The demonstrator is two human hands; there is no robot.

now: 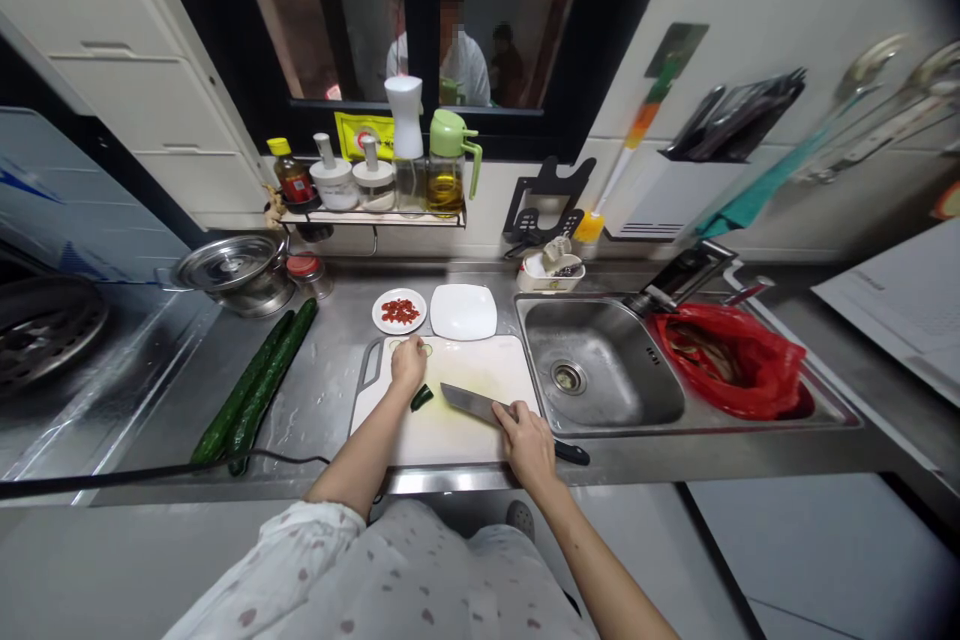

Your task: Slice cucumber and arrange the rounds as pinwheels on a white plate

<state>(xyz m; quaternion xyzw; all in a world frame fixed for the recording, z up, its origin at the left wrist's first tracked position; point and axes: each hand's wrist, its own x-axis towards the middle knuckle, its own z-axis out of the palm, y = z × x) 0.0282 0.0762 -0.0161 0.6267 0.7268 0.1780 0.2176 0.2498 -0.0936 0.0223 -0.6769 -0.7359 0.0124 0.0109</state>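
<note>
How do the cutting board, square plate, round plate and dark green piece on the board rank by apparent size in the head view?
1. Cutting board
2. Square plate
3. Round plate, somewhat smaller
4. Dark green piece

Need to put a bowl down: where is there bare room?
Bare steel lies between the cucumbers and the board, a cord at its front. The sink has room too. Crowded: the shelf, the board around the knife, and right of the sink, at the red bag.
</note>
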